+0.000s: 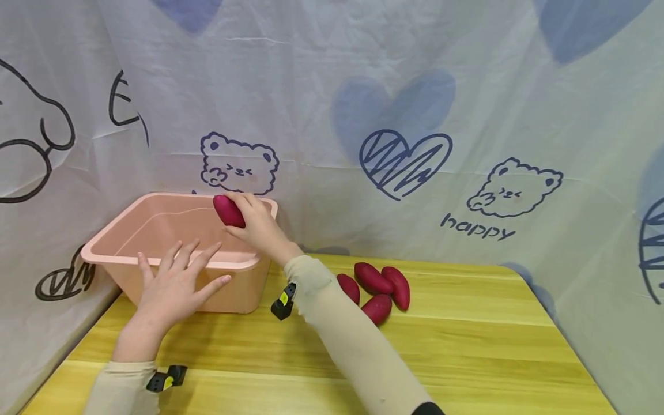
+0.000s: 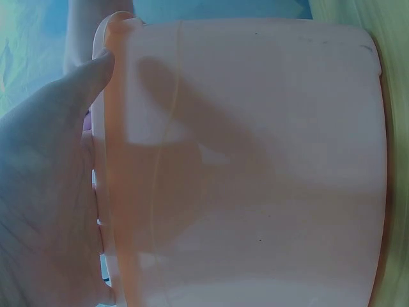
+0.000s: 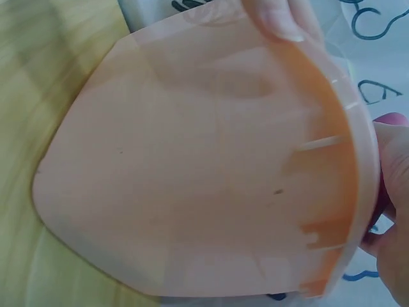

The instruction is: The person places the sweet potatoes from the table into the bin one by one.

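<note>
Floor and contents of the pink tub [image 1: 238, 291], at the far left of the table [image 1: 467, 346], are hard to make out in the head view: the near wall and the left hand [image 1: 173, 288] block much of the inside. One dark red tuber [image 1: 229, 211] is held in the right hand [image 1: 259, 227], above the right part of the tub's opening; the fingers cover its right end, so mainly its left part shows. Right of that forearm, four more tubers [image 1: 373, 279] lie close together on the table, the leftmost partly hidden by the right sleeve [image 1: 358, 334]. Both sleeves run out of frame at the near edge.

The left wrist view adds the tub's outer wall close up, with a hand's shadow on it and the left thumb [image 2: 96, 73] lying along the rim; how firmly it presses, I cannot tell. The held tuber is barely a purplish sliver there. From the right wrist, it shows as small red patches beyond the rim, and the right hand is cropped.

The left hand reaches forward, back upward, fingers spread wide at the near rim. The right arm crosses toward far left, thumb on the tuber's near side, fingers on its far side.
</note>
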Tool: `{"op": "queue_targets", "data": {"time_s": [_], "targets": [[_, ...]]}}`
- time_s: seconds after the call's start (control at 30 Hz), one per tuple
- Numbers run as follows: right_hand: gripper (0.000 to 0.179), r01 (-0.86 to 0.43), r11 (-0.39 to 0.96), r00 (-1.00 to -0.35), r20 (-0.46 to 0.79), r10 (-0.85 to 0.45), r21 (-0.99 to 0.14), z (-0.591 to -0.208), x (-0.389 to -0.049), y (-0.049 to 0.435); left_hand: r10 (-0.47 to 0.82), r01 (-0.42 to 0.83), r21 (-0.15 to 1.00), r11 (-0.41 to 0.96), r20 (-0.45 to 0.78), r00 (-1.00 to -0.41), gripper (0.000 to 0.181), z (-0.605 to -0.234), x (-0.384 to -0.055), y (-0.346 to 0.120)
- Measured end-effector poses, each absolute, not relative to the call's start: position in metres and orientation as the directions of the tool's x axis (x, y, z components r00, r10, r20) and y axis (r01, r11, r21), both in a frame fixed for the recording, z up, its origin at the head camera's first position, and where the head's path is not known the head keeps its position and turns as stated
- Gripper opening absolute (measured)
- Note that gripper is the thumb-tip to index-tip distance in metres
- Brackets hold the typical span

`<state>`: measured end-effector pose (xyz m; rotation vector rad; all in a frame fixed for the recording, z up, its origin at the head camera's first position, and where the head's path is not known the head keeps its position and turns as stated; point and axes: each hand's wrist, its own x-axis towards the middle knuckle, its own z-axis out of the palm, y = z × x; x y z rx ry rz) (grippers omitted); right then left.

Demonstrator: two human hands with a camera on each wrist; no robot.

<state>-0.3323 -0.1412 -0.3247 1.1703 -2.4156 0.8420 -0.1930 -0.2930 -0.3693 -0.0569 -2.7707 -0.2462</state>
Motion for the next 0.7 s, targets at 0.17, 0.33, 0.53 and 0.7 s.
{"op": "queue_targets", "data": {"time_s": [0.17,0.33,0.53,0.7], "targets": [[0.065,-0.77,0.485,-0.638,0.47,-0.61,-0.415,-0.336,-0.336,-0.143,0.009,0.072,0.164,0.984,0.355,-0.935,0.073,-0.368,-0.192,-0.292],[0.064,-0.752,0.468,-0.656,0.463,-0.596,-0.464,-0.343,-0.339,-0.143,0.01,0.073,0.167,0.983,0.354,-0.935,0.072,-0.368,-0.192,-0.292],[0.065,-0.747,0.47,-0.661,0.455,-0.597,-0.47,-0.344,-0.34,-0.143,0.008,0.071,0.169,0.983,0.351,-0.936,0.073,-0.367,-0.192,-0.291],[0.066,-0.743,0.471,-0.665,0.449,-0.596,-0.476,-0.345,-0.34,-0.143,0.007,0.07,0.168,0.983,0.35,-0.937,0.073,-0.368,-0.193,-0.292]]}}
